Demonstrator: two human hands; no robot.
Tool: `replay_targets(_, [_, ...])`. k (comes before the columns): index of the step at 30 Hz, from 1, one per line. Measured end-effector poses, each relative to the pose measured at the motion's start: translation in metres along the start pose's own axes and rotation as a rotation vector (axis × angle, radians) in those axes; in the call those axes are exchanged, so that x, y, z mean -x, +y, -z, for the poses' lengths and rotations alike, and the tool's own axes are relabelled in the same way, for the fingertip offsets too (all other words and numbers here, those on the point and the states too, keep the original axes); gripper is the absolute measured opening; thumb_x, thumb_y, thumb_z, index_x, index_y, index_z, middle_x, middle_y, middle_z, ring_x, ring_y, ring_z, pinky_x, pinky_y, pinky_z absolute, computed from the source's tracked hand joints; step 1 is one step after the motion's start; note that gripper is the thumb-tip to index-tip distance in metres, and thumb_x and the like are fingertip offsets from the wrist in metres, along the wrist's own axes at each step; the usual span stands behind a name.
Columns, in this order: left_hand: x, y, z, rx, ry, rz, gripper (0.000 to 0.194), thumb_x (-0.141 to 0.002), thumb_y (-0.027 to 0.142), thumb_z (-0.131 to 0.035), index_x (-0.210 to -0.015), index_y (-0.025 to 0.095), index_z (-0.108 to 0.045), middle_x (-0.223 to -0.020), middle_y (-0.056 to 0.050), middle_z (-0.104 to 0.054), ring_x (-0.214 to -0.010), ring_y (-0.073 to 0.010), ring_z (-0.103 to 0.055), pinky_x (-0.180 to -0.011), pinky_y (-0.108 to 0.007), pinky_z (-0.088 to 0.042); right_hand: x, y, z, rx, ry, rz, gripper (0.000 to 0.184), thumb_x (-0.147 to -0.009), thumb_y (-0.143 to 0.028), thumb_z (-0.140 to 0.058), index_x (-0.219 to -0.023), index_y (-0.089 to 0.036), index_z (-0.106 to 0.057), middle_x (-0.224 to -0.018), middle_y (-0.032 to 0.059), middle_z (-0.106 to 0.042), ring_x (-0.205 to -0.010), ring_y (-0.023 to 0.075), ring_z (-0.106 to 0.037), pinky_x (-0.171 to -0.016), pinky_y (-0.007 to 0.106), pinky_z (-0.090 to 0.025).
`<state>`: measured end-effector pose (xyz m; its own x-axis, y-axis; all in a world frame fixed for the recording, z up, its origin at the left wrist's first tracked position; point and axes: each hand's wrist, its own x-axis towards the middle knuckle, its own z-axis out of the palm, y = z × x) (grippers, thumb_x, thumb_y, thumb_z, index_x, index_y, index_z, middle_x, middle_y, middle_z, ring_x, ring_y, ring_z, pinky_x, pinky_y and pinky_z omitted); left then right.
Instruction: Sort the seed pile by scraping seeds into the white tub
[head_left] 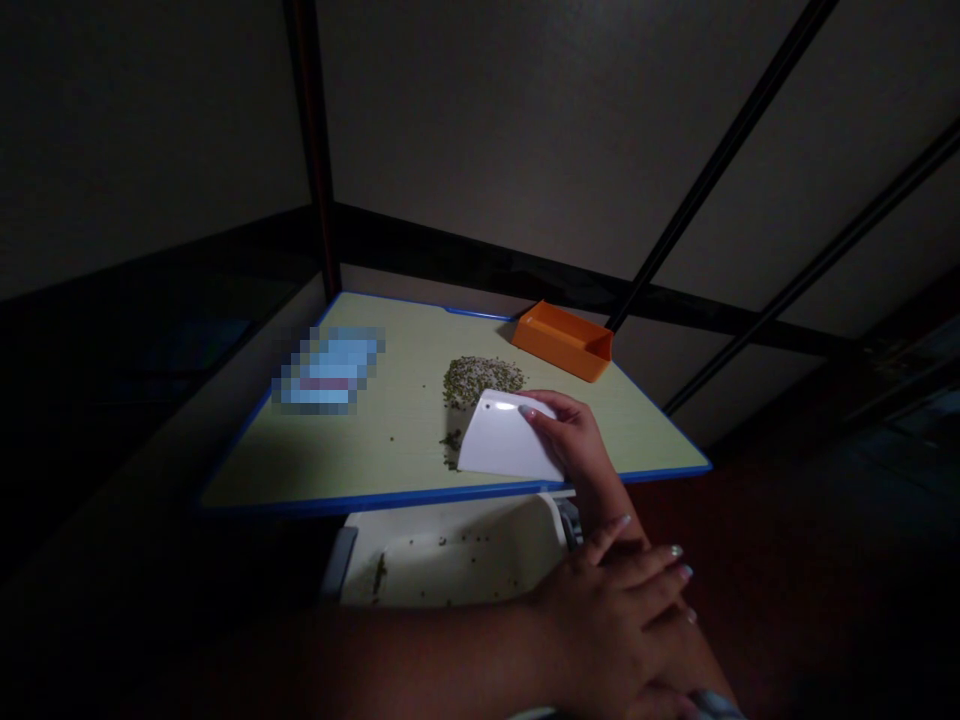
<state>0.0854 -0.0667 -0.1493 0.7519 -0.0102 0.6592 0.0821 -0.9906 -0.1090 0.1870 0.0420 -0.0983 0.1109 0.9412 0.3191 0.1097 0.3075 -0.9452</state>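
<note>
We saw a pale green rectangular bench (390, 450) edged in bright blue. Near its far corner sat a shallow orange plastic tray (562, 342). Toward the left lay a flat blue-and-white item (328, 370), too blurred to identify. Beyond the bench, a dark upright post (315, 150) and slanting black rods (720, 160) crossed a grey wall (465, 130).

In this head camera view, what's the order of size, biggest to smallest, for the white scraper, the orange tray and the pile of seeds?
1. White plastic scraper and orange plastic tray: too close to rank, since the scraper looks slightly larger but sits nearer the camera.
2. Heap of small green seeds: smallest.
</note>
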Motion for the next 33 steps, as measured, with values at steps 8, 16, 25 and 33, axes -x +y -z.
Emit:
replay_targets(8, [0.0005, 0.0006, 0.0008, -0.007, -0.012, 0.005, 0.063, -0.096, 0.062, -0.023, -0.129, 0.020, -0.055, -0.147, -0.007, -0.046, -0.145, -0.0245, -0.023, -0.117, -0.055, -0.012, 0.0002, 0.0013, 0.0001, 0.022, -0.040, 0.001, 0.020, -0.068, -0.033, -0.080, -0.087, -0.027, -0.079, -0.095, 0.0020, -0.077, -0.083, 0.0176, -0.066, -0.078, 0.031, -0.049])
replay_targets(16, [-0.0007, 0.0001, 0.0025, -0.016, 0.006, 0.007, 0.061, -0.097, 0.060, -0.023, -0.128, 0.020, -0.056, -0.146, -0.008, -0.046, -0.145, -0.0246, -0.024, -0.118, -0.055, -0.011, 0.0010, -0.0012, -0.0014, 0.041, -0.040, 0.004, 0.022, -0.067, -0.035, -0.080, -0.086, -0.025, -0.079, -0.096, 0.0036, -0.077, -0.084, 0.0198, -0.066, -0.077, 0.032, -0.050])
replay_targets(25, [0.0002, 0.0006, -0.0001, 0.020, -0.006, 0.011, 0.062, -0.096, 0.061, -0.025, -0.127, 0.019, -0.057, -0.147, -0.008, -0.046, -0.145, -0.0253, -0.024, -0.116, -0.056, -0.018, -0.0008, 0.0020, -0.0005, 0.057, 0.014, -0.004, 0.025, -0.067, -0.036, -0.079, -0.090, -0.024, -0.078, -0.096, 0.0038, -0.076, -0.085, 0.0204, -0.066, -0.078, 0.033, -0.050])
replay_targets(33, [-0.0008, 0.0003, 0.0047, 0.015, -0.005, 0.011, 0.061, -0.097, 0.060, -0.024, -0.128, 0.019, -0.057, -0.146, -0.008, -0.047, -0.144, -0.0243, -0.026, -0.118, -0.055, -0.013, -0.0010, 0.0002, -0.0011, 0.021, 0.087, -0.043, 0.028, -0.064, -0.035, -0.080, -0.089, -0.022, -0.078, -0.094, 0.0053, -0.076, -0.081, 0.0199, -0.066, -0.074, 0.033, -0.050])
